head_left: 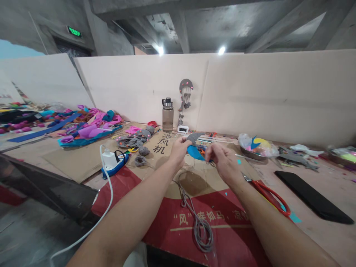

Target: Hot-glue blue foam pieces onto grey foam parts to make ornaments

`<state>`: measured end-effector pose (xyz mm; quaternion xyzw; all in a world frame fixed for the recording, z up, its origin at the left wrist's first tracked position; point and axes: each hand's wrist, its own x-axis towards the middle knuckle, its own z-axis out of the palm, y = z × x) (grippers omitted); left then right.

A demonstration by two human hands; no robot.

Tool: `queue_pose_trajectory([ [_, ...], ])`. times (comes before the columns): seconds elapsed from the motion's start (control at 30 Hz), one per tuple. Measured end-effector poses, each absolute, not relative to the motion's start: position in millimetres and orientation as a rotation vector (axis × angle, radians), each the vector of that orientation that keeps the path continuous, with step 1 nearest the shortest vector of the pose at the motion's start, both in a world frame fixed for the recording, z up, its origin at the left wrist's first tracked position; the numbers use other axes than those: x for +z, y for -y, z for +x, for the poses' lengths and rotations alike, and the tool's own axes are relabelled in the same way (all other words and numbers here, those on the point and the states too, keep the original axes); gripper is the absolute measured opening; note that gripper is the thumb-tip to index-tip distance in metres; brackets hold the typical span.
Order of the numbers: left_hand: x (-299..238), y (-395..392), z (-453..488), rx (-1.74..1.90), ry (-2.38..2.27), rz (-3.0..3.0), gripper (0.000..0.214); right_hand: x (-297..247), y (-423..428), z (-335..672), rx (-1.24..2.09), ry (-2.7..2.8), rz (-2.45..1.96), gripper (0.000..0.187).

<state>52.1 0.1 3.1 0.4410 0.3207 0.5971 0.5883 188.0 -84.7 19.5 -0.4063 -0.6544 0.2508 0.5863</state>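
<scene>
My left hand [179, 151] pinches a grey felt piece [194, 137] and a blue felt piece [195, 153], one against the other, above the cardboard. Close to their right side, my right hand [222, 158] has its fingers curled together; whatever they hold is too small to make out. Below the hands, a bundle of grey yarn [202, 231] lies on the red part of the cardboard, with a strand running up towards the felt. Red-handled scissors [271, 196] rest beside my right forearm.
A black phone [313, 196] lies at the right. Behind stand a water bottle [167, 116] and a small white clock [183, 129], below a grey felt moon hanging [186, 86] on the board. At left are a blue power strip [115, 165] and piled felt scraps [91, 129].
</scene>
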Motion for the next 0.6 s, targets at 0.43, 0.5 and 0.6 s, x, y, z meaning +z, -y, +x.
queue_pose_trajectory([
  [0.43,4,-20,38,1.426,-0.629,0.813,0.022,12,132,187,0.093,2.068,-1.145,0.019],
  [0.5,6,-22,36,1.449,-0.640,0.774,0.023,3,142,226,-0.067,1.971,-1.291,0.019],
  [0.6,11,-22,33,1.465,-0.649,0.720,0.023,-15,161,291,-0.257,1.800,-1.494,0.019],
])
